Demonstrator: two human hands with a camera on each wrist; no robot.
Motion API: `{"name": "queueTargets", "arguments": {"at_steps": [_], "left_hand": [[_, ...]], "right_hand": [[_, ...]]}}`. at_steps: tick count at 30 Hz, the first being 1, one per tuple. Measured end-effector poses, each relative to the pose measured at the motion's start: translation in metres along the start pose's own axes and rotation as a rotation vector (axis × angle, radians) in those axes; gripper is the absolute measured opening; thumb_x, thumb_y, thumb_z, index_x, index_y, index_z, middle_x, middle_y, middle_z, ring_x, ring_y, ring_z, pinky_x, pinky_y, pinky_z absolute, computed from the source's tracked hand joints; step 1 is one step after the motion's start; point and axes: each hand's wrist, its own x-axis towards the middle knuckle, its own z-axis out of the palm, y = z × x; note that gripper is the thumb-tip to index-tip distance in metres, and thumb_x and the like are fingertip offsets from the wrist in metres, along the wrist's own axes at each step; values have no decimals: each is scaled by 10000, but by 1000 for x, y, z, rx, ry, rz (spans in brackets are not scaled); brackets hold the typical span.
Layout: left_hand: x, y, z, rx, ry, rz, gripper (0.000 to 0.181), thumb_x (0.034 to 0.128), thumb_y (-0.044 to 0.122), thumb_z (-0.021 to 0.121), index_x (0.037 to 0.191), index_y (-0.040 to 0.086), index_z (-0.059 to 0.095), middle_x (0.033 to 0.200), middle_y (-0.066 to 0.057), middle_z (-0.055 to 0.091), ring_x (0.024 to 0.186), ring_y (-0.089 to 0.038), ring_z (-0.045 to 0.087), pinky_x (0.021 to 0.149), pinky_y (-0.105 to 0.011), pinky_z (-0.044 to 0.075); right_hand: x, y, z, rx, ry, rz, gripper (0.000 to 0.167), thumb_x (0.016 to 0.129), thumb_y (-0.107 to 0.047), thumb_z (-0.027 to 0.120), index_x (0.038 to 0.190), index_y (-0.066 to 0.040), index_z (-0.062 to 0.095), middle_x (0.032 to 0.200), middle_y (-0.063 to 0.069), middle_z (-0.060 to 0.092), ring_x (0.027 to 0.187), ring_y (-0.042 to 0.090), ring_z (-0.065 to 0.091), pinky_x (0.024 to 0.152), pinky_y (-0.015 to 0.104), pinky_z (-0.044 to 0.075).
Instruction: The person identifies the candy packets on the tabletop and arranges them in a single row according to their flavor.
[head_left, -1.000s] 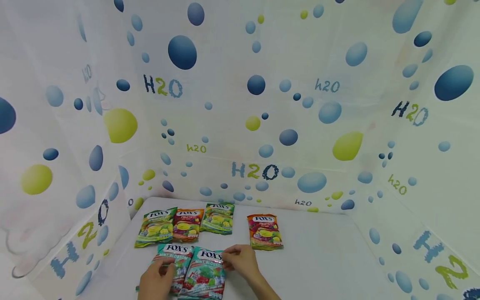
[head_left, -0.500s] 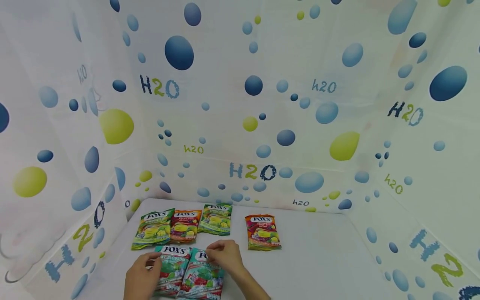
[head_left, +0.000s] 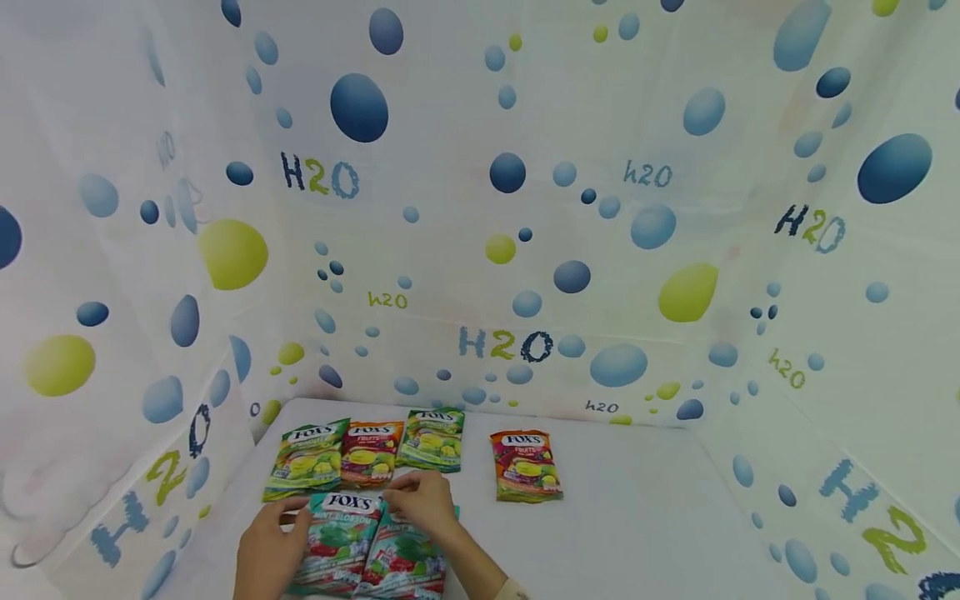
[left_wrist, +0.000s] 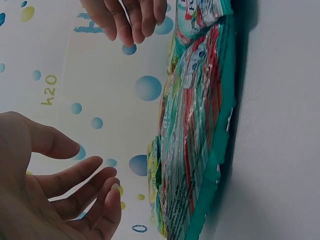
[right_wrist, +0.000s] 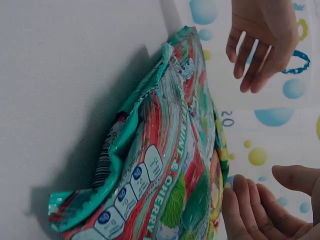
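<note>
Mint Blossom bags (head_left: 339, 546) side by side on the tabletop (head_left: 637, 517), toward seven o'clock in the head view; beside them at nine o'clock, left grip (head_left: 270, 543), loosely spread, empty; toward two o'clock, right grip (head_left: 425, 503), likewise relaxed, holding nothing.

on table (head_left: 615, 525): mint packs (head_left: 341, 542) side by side | three packs (head_left: 367, 457) behind | lone fruits pack (head_left: 527, 468) behind right

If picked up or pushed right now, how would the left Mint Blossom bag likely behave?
Probably floppy: the left Mint Blossom bag shows wrinkled film. Its glossy surface may feel slippery. Lying flat, it seems unlikely to roll.
</note>
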Motion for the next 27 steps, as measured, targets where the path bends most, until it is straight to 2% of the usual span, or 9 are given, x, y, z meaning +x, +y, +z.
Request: {"name": "queueTargets", "arguments": {"at_steps": [7,13,18,22,27], "left_hand": [[15,-7,-3,46,34,58,417,998,233,571,1277,-68,645,1238,-293,602,1093,-429,596,867,-593,501],[27,-18,-3,81,41,71,424,992,215,563,1264,-102,633,1217,-338,569,1090,-459,567,887,-610,475],[34,-25,-1,102,29,27,422,984,193,568,1261,-121,616,1224,-356,543,1104,-481,553,912,-611,475],[38,-26,0,99,31,-13,433,988,181,565,1300,-118,578,1250,-358,498,1145,-509,509,950,-634,448],[48,-27,-2,115,19,3,467,995,175,562,1349,-128,532,1294,-371,460,1201,-539,469,1007,-664,420]], "right_hand": [[7,2,10,-47,46,4,65,877,-161,827,890,-102,803,730,-34,714,637,129,679,564,274,575],[13,9,21,-79,72,-17,55,894,-173,822,862,-136,798,723,-47,709,625,121,673,556,286,570],[20,10,28,-65,84,5,56,885,-168,835,870,-152,784,738,-47,698,641,119,672,579,295,586],[26,8,31,-62,100,-8,56,882,-156,834,894,-131,785,736,-43,693,644,123,681,582,291,591],[34,8,35,-74,113,-20,95,889,-155,831,942,-88,788,747,-53,685,651,110,670,582,281,582]]}}
